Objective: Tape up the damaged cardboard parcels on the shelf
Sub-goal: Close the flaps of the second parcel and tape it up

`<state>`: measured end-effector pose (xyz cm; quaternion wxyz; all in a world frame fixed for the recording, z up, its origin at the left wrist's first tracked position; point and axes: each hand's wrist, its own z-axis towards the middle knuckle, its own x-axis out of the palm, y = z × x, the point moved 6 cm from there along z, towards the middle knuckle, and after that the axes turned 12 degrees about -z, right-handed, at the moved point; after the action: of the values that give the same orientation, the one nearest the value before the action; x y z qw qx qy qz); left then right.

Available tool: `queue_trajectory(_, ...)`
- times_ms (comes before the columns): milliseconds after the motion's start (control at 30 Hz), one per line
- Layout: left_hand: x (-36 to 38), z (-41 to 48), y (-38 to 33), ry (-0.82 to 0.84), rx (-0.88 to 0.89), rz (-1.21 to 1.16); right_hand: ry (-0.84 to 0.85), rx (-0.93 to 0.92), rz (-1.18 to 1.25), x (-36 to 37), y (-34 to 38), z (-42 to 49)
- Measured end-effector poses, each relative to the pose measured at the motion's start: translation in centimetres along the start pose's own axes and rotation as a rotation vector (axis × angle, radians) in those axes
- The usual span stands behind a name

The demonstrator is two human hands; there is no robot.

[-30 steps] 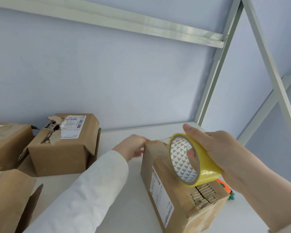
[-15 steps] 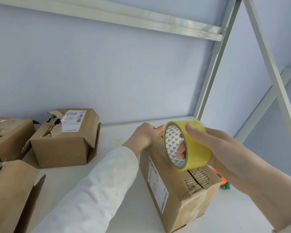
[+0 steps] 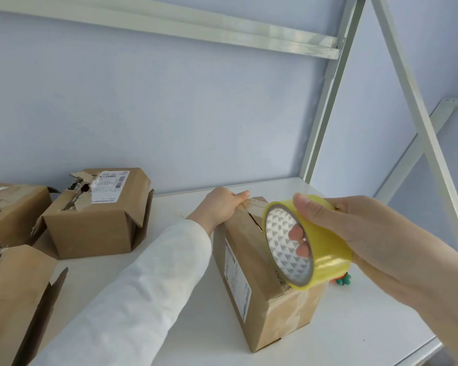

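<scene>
Gripping the tape roll (image 3: 328, 249), the right hand (image 3: 354, 223) hangs over the parcel (image 3: 288, 315) the left hand (image 3: 220, 207) clasps.

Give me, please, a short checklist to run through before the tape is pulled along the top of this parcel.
1. Steadying: the left hand grips the far end of the parcel: ok.
2. Roll: the right hand holds the tape roll, fingers through its core: ok.
3. Tape end stuck at the far edge: cannot tell, the left hand covers it.
4. Seam: the top split closed: not ok, a dark gap shows.
5. Cutter in reach: cannot tell; an orange and green thing lies half hidden behind the roll.
6. Next: the torn parcel at back left taped: not ok.
</scene>
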<state>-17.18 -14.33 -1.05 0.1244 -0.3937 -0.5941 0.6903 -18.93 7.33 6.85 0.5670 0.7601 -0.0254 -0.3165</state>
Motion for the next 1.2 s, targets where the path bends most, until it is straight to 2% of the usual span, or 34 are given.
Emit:
queue_trajectory(433,-0.1,0.5,0.2,-0.015,-0.023,0.074,0.141,0.109,-0.183,-1.0,-2.2,-4.2)
queue_trajectory(667,-0.1,0.4,0.1,-0.028,-0.021,0.091,0.183,0.215,-0.133,0.8,-5.7,-6.6)
queue_trajectory(1200,0.2,-0.1,0.1,-0.019,-0.021,0.062,0.075,0.234,0.004,2.8,-9.6,-5.6)
